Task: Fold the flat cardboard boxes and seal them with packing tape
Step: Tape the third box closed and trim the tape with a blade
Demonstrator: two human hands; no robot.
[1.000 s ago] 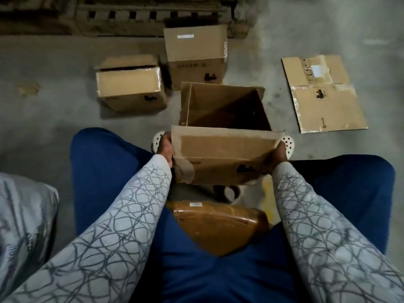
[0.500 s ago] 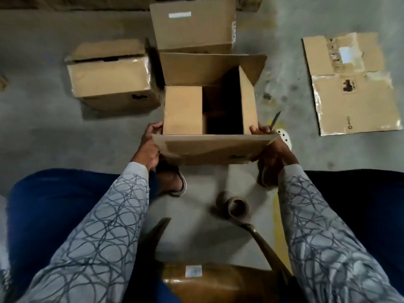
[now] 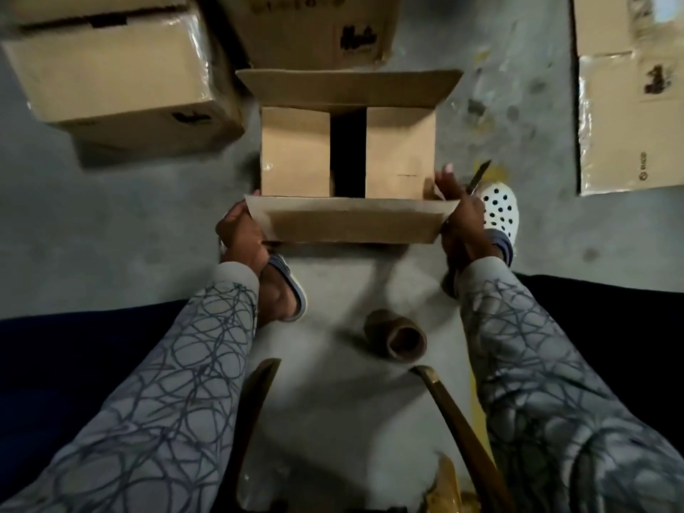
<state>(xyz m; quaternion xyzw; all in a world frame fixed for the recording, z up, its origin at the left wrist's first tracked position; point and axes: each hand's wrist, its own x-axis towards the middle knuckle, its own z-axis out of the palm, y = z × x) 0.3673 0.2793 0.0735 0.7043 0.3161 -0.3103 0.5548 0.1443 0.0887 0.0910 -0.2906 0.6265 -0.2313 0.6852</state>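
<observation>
The box [image 3: 295, 153] is sitting on the floor [image 3: 129, 224]. Its right inner flap [image 3: 399, 153], upright half a second ago, is now lying flat beside the left one. The left hand [image 3: 242, 235] and right hand [image 3: 460, 220] are still gripping the ends of the near flap [image 3: 348, 224], the right also holding a thin blade [image 3: 479, 175]. A tape roll [image 3: 398, 336] is lying nearer the person.

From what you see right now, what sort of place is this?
Probably a warehouse or storeroom packing spot: a bare concrete floor, a sealed cardboard box standing on it, and a tape roll.
</observation>
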